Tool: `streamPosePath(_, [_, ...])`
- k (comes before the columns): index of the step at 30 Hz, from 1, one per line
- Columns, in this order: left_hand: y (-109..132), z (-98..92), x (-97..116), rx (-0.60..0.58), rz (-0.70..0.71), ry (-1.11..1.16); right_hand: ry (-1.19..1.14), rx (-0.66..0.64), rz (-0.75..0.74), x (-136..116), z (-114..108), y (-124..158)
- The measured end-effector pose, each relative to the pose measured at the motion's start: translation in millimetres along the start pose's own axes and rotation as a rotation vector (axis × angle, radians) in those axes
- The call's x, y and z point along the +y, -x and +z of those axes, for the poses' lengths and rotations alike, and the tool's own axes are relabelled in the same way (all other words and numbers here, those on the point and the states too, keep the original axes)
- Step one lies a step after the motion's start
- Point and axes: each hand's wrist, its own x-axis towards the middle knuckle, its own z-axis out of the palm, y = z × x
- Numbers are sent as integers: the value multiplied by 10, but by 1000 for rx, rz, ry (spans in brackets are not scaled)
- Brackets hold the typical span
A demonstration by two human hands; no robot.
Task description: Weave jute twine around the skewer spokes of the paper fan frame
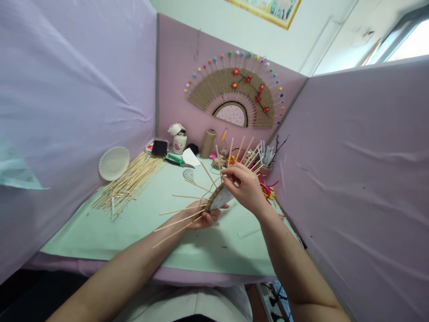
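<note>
My left hand point(207, 217) is closed around the lower side of a half-round fan base point(221, 197), which has a pale spotted face and a brown rim. Thin wooden sticks point(182, 210) spread outward from that rim like rays. Over the upper part of the base is my right hand point(241, 182), thumb and fingers pinched together at the rim by the sticks. A thin brown cord point(214, 182) loops near those fingertips; the pinch seems to be on it. The base is held tilted above the table, and my right hand covers part of it.
A pile of loose sticks point(130, 181) lies at the left, beside a white plate point(114, 163). Green-handled pliers point(179, 161), a protractor point(188, 174), a jar point(180, 142) and a twine spool point(208, 143) sit behind. A finished fan point(234, 91) hangs on the pink back panel.
</note>
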Motion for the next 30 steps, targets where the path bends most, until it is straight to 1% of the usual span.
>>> streamPosePath(4, [8,2,0,17,-6,-11,-11,-5,12,-2,-14,6])
streamPosePath(13, [-66,-109,18,-42,-24,-18,6,-3,23,-11,-36,18])
streamPosePath(17, [-74,-123,20,-39,18,26,-63,20,60,-43,-117,46])
streamPosePath(19, [-75,-113,16,-46,67,41,-129,91,122,-49,-161,108])
streamPosePath(21, [-83,-103,11,-48,119,15,-214,213,221,-39,-174,223])
streamPosePath(23, [-95,-99,7,-34,163,-30,-304,347,354,-11,-141,392])
streamPosePath(25, [-103,-98,0,-15,189,-67,-389,452,500,29,-66,593])
streamPosePath(27, [-105,-100,-8,-13,204,-96,-446,500,621,71,29,791])
streamPosePath(30, [-108,-109,-22,-13,231,-165,-462,474,715,138,152,1016])
